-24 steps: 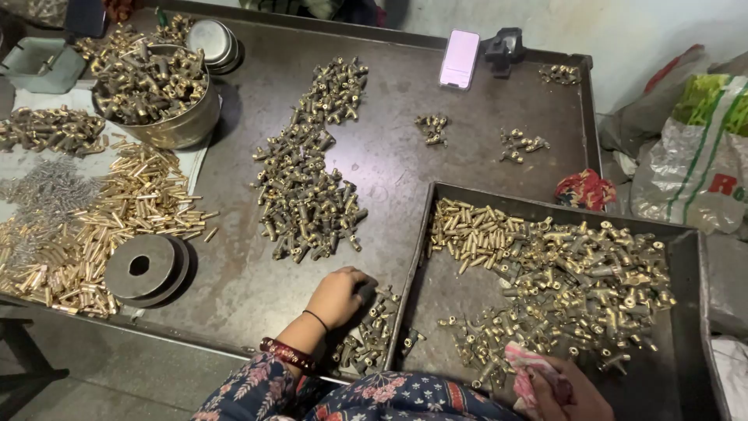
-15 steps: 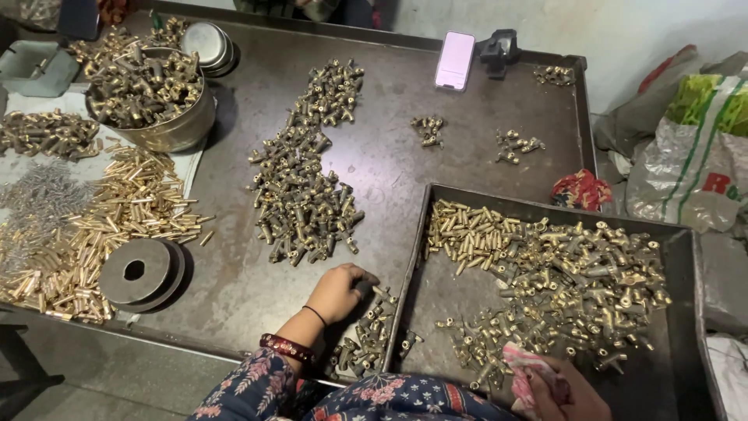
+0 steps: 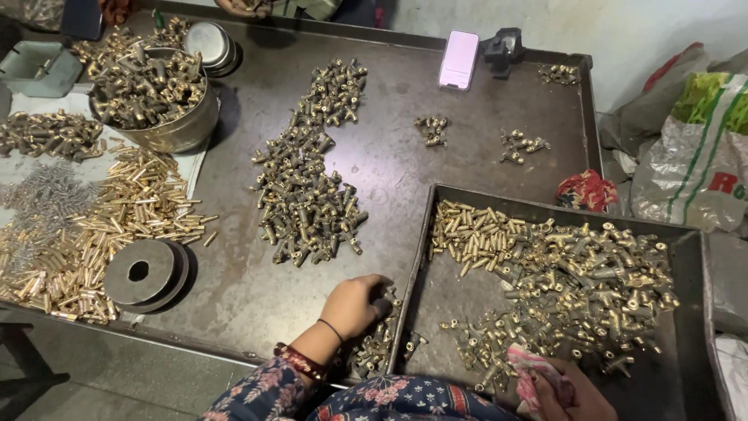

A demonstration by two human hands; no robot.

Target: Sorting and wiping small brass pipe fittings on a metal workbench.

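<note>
We saw brass-gold fittings (image 3: 592,273), dark grey tray (image 3: 693,312), pink phone (image 3: 458,60), blue floral sleeve (image 3: 265,394), red-patterned cloth (image 3: 586,189).

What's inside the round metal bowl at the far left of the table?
The round metal bowl is heaped above its rim with dark brass fittings. Whatever lies deeper, and the bowl's bottom, is covered by that heap.

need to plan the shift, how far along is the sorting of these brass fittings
Done, apparently: a long heap of fittings lies on the table. In hand: the left hand rests on a small pile by the tray's edge; the right hand grips a pink cloth. Left: the tray holds a large heap of brass parts.
</note>
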